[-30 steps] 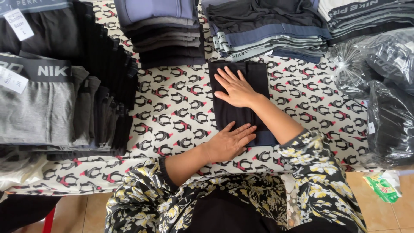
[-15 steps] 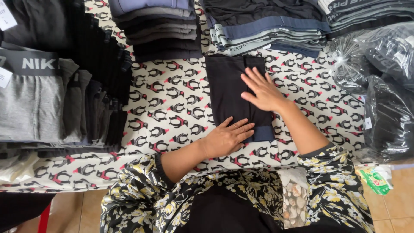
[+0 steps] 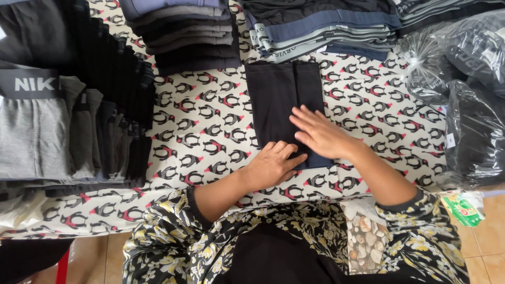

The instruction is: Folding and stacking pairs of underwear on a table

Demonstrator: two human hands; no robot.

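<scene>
Head view. A folded black garment [image 3: 284, 100] lies flat on a cloth printed with penguins [image 3: 210, 121], just below the stacked piles at the far edge. The garment's long axis runs away from the person, and a lengthwise fold line shows right of its middle.

The right hand [image 3: 321, 134] rests palm down on the near right part of the garment, fingers extended and slightly spread, gripping nothing. The left hand [image 3: 273, 165] lies palm down at the garment's near left corner, fingers together and pointing toward the right hand; its fingertips touch the fabric edge, and nothing is clamped. The two hands sit just beside each other.

Both forearms emerge from floral-print sleeves [image 3: 163, 231] at the lower frame.

Surroundings: a stack of dark folded garments [image 3: 184, 37] stands beyond the garment to the left; a stack with blue and grey bands [image 3: 321, 29] touches its far edge. Grey and black folded items [image 3: 68, 126] fill the left side. Clear plastic bags of dark goods [image 3: 468, 100] occupy the right.
</scene>
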